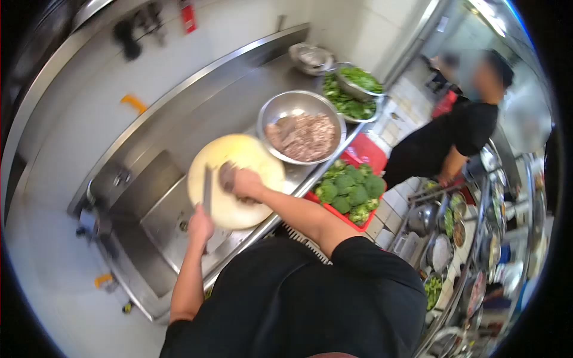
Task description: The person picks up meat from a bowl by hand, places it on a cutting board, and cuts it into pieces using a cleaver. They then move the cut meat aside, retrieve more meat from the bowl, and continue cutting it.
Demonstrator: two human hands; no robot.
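Knife (208,185) held in left hand (201,224), long axis pointing forward, just left of dark meat (227,176); meat on round board (233,216), held under right hand (246,183), hence nearer to right grip than to left.

My left hand (201,224) covers most of the handle of my knife (207,188), whose blade is smeared by blur; my right hand (246,182) blurs too, so I cannot tell how its fingers bear on the meat (227,176) partly hidden beneath them; my forearm and the heaped broccoli (348,190) cover parts of the red basket (360,227); my black shirt (298,298) hides much of the slotted crate (305,240); the dark wall tools (126,39) are too blurred to name; a co-worker (447,131) has a blurred head.
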